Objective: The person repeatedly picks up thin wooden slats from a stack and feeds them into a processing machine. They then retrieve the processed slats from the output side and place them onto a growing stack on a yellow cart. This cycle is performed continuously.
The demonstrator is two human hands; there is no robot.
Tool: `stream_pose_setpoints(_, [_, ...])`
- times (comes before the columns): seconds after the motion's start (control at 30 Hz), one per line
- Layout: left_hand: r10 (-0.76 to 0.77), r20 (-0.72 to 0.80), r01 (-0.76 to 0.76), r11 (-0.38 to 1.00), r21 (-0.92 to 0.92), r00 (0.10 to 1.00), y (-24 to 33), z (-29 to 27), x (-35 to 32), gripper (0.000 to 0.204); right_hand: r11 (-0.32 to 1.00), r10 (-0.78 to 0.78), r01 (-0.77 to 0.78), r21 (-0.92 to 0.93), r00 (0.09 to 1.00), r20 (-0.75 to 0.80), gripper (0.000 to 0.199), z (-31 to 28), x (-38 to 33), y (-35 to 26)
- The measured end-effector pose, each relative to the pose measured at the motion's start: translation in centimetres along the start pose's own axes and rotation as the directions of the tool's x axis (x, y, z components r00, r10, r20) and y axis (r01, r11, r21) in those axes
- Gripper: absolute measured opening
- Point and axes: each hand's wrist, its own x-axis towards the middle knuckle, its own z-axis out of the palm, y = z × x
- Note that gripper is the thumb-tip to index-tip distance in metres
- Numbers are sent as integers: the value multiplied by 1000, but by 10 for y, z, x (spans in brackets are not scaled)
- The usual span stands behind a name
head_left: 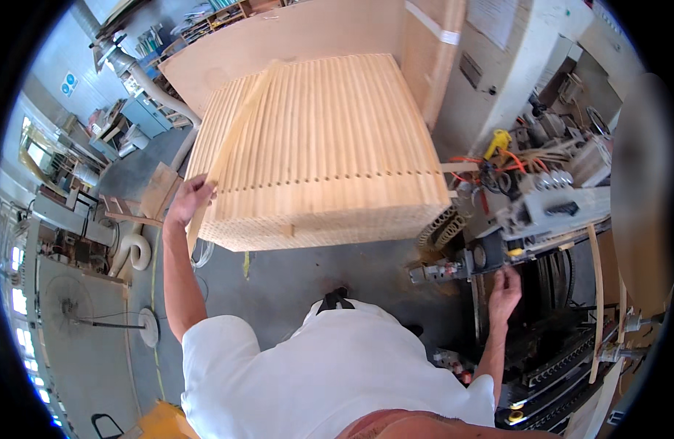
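A large stack of pale wooden strips [337, 124], laid side by side in many layers, stands in front of me. Small dark holes run in a row across its top near my side. One loose wooden strip [238, 128] lies slantwise over the stack's left part, and its near end sticks out past the corner. My left hand [194, 197] is closed around this strip near that end. Off to the right, my right hand [505, 293] is at the edge of a machine [527, 219], fingers curled together. Whatever those fingers hold, if anything, is hidden.
Behind the stack rises a brown board [300, 33]. Orange cables and a yellow air gun [499, 143] lie on the machine at right. A standing fan [66, 300] and a ribbed duct [150, 88] are at left. Yellow lines mark the grey floor [300, 282].
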Motion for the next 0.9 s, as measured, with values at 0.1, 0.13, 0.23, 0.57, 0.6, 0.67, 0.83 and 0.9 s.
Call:
stream_pose_setpoints(0.1, [25,-215,-3,994,105,976,-43,-56,86,34,995,71,-64,-76,992,101,18,72,-47,-17])
stream_pose_setpoints(0.13, [4,-265,32,991,133,964,-61,-69,111,35,990,95,-74,-122,981,170,18,87,-63,-25])
stream_pose_setpoints(0.23, [8,-380,93,964,248,925,-108,-96,177,38,956,232,-152,-252,916,328,24,124,-107,-29])
stream_pose_setpoints(0.57, [-50,-366,250,815,523,929,-179,-121,287,53,785,575,-397,-476,753,320,33,138,-199,-39])
stream_pose_setpoints(0.6, [-66,-325,230,835,500,943,-158,-99,298,53,770,591,-427,-474,758,277,34,134,-211,-40])
stream_pose_setpoints(0.67, [-127,-278,247,854,458,952,-140,-73,307,52,756,591,-429,-495,773,232,35,129,-230,-44])
stream_pose_setpoints(0.83, [-142,-301,300,753,585,943,-190,-139,343,45,756,592,-421,-502,767,248,35,147,-247,-51])
stream_pose_setpoints(0.9, [247,-406,198,587,785,880,-193,-155,359,43,723,634,-467,-509,740,223,35,146,-255,-55])
